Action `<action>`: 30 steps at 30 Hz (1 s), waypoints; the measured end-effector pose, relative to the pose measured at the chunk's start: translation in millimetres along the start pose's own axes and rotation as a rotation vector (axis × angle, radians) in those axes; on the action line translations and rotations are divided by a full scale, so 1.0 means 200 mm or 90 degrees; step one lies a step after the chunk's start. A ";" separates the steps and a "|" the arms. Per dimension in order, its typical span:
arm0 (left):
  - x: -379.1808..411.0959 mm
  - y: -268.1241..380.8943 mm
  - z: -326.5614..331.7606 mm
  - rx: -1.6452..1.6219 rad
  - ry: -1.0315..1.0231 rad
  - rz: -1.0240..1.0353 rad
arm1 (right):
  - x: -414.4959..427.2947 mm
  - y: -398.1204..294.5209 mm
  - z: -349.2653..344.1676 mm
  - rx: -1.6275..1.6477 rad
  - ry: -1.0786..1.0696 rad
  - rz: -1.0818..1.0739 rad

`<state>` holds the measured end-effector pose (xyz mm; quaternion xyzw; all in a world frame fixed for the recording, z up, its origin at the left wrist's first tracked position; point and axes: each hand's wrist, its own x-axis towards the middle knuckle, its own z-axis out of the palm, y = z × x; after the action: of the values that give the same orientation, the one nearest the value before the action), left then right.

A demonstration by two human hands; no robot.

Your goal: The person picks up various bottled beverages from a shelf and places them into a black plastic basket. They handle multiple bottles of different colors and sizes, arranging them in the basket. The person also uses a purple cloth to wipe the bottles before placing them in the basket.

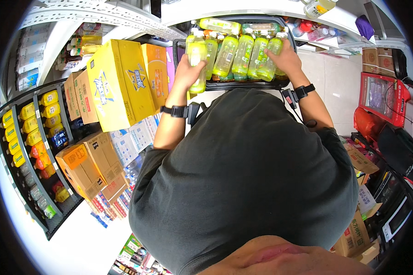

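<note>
Before me stands a black plastic crate (pixel 258 85) filled with several bottles of yellow-green drink. My left hand (pixel 189 73) is wrapped around a green drink bottle (pixel 197 51), held upright at the crate's left end. At the right end, the fingers and thumb of my right hand (pixel 286 59) grip another green bottle (pixel 272 56) among the others. Between my hands lean more green bottles (pixel 242 53) side by side, caps towards the far side. One bottle (pixel 220 24) lies across them at the back left, and a darker green one (pixel 263 27) lies at the back right.
To the left are a stacked yellow carton (pixel 120 84), an orange carton (pixel 155 68) and brown cartons (pixel 96 161). A black rack (pixel 63 165) of packaged drinks stands farther left. White shelving (pixel 220 8) runs behind the crate. On the right sit a red box (pixel 380 98) and a red bag (pixel 364 122).
</note>
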<state>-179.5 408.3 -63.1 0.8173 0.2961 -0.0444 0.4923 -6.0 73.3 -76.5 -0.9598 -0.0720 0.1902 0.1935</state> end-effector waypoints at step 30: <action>-0.21 0.01 -0.33 -0.282 0.143 0.190 | 0.17 -1.40 -1.34 0.544 0.071 -0.658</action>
<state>-227.3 444.2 -12.0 0.7240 0.2279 0.1850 0.6242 111.6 244.3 252.2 -0.6495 -0.4302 0.0349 0.6260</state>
